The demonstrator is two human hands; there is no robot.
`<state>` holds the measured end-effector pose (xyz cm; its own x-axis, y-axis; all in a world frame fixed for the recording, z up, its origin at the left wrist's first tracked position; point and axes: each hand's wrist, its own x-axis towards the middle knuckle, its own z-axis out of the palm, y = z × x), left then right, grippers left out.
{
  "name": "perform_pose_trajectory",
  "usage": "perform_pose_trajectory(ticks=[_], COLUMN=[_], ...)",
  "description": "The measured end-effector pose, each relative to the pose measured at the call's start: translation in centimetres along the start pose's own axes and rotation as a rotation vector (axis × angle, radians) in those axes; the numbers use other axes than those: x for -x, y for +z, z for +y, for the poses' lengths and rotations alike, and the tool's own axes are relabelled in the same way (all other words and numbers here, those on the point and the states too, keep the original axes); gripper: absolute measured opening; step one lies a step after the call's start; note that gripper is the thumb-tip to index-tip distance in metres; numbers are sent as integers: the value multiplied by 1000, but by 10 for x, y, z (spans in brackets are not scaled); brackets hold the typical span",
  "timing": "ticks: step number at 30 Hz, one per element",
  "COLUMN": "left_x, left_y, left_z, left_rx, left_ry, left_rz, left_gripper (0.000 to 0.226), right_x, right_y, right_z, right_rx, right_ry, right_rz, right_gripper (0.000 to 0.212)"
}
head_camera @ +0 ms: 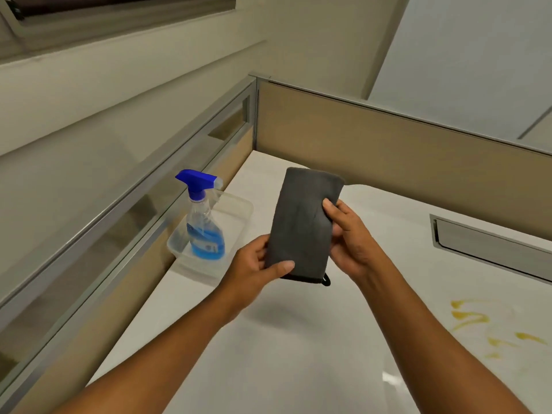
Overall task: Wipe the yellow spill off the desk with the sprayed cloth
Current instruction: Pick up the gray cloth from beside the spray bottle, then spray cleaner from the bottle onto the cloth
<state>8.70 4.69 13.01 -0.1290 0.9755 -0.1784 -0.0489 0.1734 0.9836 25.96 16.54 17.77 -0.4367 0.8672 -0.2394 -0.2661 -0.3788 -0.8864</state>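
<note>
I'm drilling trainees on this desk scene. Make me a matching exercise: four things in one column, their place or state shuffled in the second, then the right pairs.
Things:
1. grey cloth
2. spray bottle
3. yellow spill
4. clear tray

Places or states:
A. smeared on the desk, at the right
B. folded, held above the desk by the left hand and right hand
C. on the desk by the left partition, with the bottle in it
D. upright, with blue liquid inside

Pairs: 1-B, 2-D, 3-A, 4-C

Office cubicle: tan partition panels (388, 138) with metal frames fence a white bench (268, 354); cable slot (490, 246) set in.
</note>
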Motion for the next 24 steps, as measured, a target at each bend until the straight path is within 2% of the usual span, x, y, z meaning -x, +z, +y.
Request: perform_pose_trajectory(ticks=[2,4,6,8,13,15,17,19,22,24], left_x=[5,10,15,20,27,29,23,10,-14,-27], left_y=[5,9,15,17,-1,-15,-35,-57,-85,-98], left_z=[3,7,8,6,-5,-10,-16,-19,-12,-4], left_rx=[54,119,147,104,-55,-150,-282,-396,-496,-511], left_ry=[-12,-28,-59,-75,-105,-45,55,142,180,185], left_rz=[-11,-72,-115,-73,108,284,534,692,758,735], left_gripper=[41,41,40,38,36,32,39,50,73,83], right_x=[8,12,11,6,-5,-11,-14,-17,-19,-20], right_y=[-3,-2,3,7,11,11,12,12,13,13], right_z=[2,8,19,31,45,42,38,35,36,37], right_rx=[-136,-303,-414,-503,-570,-593,-585,-553,-530,-507], right_ry=[10,54,139,209,236,248,261,277,300,309], right_rz=[-36,-104,-247,-350,-322,-352,-388,-410,-446,-466], right_gripper=[52,75,104,120,119,118,117,118,120,121])
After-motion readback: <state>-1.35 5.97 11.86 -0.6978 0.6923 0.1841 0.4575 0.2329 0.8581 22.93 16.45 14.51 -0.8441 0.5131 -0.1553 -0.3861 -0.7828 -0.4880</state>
